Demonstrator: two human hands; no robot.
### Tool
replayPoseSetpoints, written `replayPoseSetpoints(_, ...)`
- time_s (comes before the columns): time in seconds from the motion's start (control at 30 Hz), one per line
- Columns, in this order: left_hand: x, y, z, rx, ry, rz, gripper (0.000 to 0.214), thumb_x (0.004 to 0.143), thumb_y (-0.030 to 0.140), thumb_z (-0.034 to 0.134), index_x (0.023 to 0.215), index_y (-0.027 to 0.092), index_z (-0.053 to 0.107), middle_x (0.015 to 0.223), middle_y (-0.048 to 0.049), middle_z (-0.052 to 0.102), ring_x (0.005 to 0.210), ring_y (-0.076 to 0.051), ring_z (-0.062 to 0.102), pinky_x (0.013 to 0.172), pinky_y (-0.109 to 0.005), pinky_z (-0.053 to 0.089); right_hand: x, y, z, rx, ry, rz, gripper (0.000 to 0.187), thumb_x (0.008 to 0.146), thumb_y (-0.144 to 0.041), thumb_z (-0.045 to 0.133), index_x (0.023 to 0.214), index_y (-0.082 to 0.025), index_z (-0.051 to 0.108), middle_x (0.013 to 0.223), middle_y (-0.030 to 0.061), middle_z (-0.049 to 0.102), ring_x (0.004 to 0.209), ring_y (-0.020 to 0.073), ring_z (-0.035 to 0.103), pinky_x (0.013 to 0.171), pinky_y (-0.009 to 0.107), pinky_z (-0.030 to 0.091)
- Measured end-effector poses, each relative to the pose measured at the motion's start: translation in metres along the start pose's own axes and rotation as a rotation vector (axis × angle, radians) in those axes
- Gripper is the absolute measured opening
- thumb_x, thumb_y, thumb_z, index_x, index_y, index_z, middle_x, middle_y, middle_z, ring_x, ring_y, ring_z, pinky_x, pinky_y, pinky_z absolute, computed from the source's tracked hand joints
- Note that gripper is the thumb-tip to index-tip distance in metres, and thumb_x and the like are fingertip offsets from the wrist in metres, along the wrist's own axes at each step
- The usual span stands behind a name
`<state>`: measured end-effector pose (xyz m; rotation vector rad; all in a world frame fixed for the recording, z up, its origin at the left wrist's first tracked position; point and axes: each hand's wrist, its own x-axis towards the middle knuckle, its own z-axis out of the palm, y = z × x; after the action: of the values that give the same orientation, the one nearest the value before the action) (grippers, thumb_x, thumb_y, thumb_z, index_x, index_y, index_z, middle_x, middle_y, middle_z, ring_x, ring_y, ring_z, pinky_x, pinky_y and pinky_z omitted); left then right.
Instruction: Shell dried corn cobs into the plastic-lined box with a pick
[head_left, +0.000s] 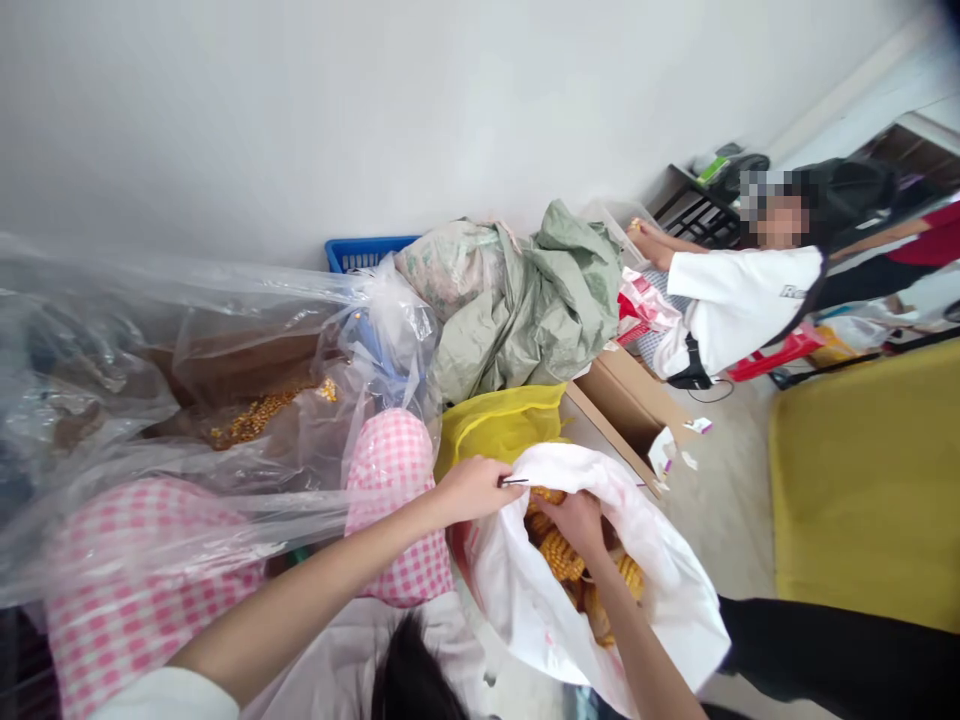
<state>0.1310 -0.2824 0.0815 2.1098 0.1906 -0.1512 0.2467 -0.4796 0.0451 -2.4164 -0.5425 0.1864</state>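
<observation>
Corn cobs (561, 556) sit inside the white sack (679, 575), mouth open and facing up; right hand (576, 520) is in the mouth, fingers curled down at the upper cobs; can't tell if it has hold of one, as the fingertips are hidden; left hand (474, 487) is at the near-left rim, fingers closed on a thin dark rod (514, 482) sticking out past the fingertips; can't tell if it pinches sack fabric too.

To do this well, I'd keep the rim spread, take a top cob around its middle, lift straight so it clears the folds, and point the rod away from the right hand; left forearm runs long and low from lower left; right forearm angles up from lower right, wrist bent in over the rim.

Further out: yellow mesh bag (499, 425) just behind the sack; cardboard box (630, 395) beside it; loose kernels (255, 418) under clear plastic sheeting (210, 270) at left.
</observation>
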Motion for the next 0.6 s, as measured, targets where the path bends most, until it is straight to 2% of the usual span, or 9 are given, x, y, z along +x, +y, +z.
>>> replayPoseSetpoints(0.07,0.0,0.0,-0.003,-0.006,0.005,-0.001,0.042,0.077,0.055,0.041,0.074,0.019,0.061,0.073,-0.0024,0.065,0.064,-0.015,0.057,0.053,-0.024,0.031,-0.018,0.001,-0.013,-0.116,-0.024,-0.013,0.038,0.058,-0.046,0.068,0.084,-0.019,0.061,0.084,0.0084,0.065,0.089,0.0322,0.058,0.08,0.046,0.042)
replayPoseSetpoints(0.13,-0.001,0.002,-0.007,-0.032,0.052,0.016,0.046,0.074,0.062,0.043,0.082,0.02,0.06,0.077,-0.0012,0.065,0.068,-0.015,0.059,0.056,-0.024,0.035,-0.037,-0.002,-0.031,-0.088,0.005,-0.012,0.046,0.062,-0.045,0.065,0.1,-0.021,0.057,0.1,0.0069,0.063,0.094,0.0278,0.057,0.082,0.043,0.043)
replayPoseSetpoints(0.2,-0.004,0.006,-0.012,-0.04,0.14,0.075,0.049,0.073,0.062,0.045,0.096,0.02,0.057,0.085,-0.0009,0.065,0.075,-0.015,0.06,0.063,-0.024,0.039,-0.053,-0.007,-0.051,0.024,0.191,0.06,0.05,0.061,-0.042,0.067,0.104,-0.021,0.054,0.105,0.0062,0.06,0.093,0.0241,0.058,0.081,0.038,0.045)
replayPoseSetpoints(0.27,-0.009,0.014,-0.016,0.031,0.222,0.172,0.049,0.078,0.057,0.042,0.109,0.021,0.052,0.095,-0.0024,0.064,0.082,-0.015,0.06,0.068,-0.025,0.041,-0.064,-0.014,-0.07,0.246,0.397,0.169,0.052,0.061,-0.04,0.068,0.106,-0.019,0.052,0.097,0.0057,0.061,0.082,0.0203,0.059,0.072,0.033,0.048)
replayPoseSetpoints(0.33,-0.013,0.024,-0.016,0.155,0.23,0.285,0.047,0.083,0.053,0.034,0.116,0.022,0.05,0.106,-0.0045,0.062,0.087,-0.016,0.06,0.067,-0.025,0.042,-0.067,-0.02,-0.087,0.432,0.599,0.264,0.046,0.063,-0.039,0.067,0.102,-0.018,0.054,0.088,0.0032,0.06,0.073,0.0158,0.057,0.064,0.028,0.046)
replayPoseSetpoints(0.4,-0.014,0.038,-0.013,0.222,0.16,0.377,0.047,0.084,0.052,0.032,0.115,0.023,0.052,0.109,-0.0052,0.061,0.088,-0.018,0.061,0.065,-0.026,0.042,-0.065,-0.025,-0.102,0.592,0.706,0.308,0.037,0.066,-0.038,0.066,0.095,-0.017,0.057,0.082,0.0008,0.058,0.069,0.0127,0.054,0.06,0.024,0.044)
replayPoseSetpoints(0.47,-0.01,0.051,-0.01,0.176,0.05,0.421,0.046,0.082,0.053,0.036,0.109,0.022,0.057,0.105,-0.0051,0.064,0.086,-0.02,0.061,0.065,-0.026,0.042,-0.059,-0.032,-0.113,0.731,0.706,0.289,0.032,0.066,-0.036,0.065,0.09,-0.017,0.058,0.08,-0.0003,0.057,0.068,0.0115,0.053,0.059,0.023,0.043)
replayPoseSetpoints(0.53,-0.003,0.063,-0.007,0.01,-0.13,0.41,0.043,0.082,0.051,0.038,0.1,0.021,0.062,0.095,-0.0045,0.067,0.081,-0.019,0.061,0.066,-0.027,0.042,-0.052,-0.041,-0.12,0.823,0.652,0.231,0.03,0.066,-0.036,0.064,0.088,-0.017,0.06,0.081,0.0,0.058,0.071,0.0119,0.054,0.062,0.023,0.043)
replayPoseSetpoints(0.6,0.004,0.07,-0.002,-0.232,-0.38,0.332,0.045,0.083,0.052,0.037,0.089,0.018,0.065,0.084,-0.0045,0.067,0.073,-0.016,0.06,0.064,-0.026,0.042,-0.043,-0.054,-0.121,0.86,0.575,0.172,0.031,0.068,-0.039,0.061,0.09,-0.017,0.06,0.084,0.0011,0.06,0.075,0.0138,0.055,0.066,0.025,0.043)
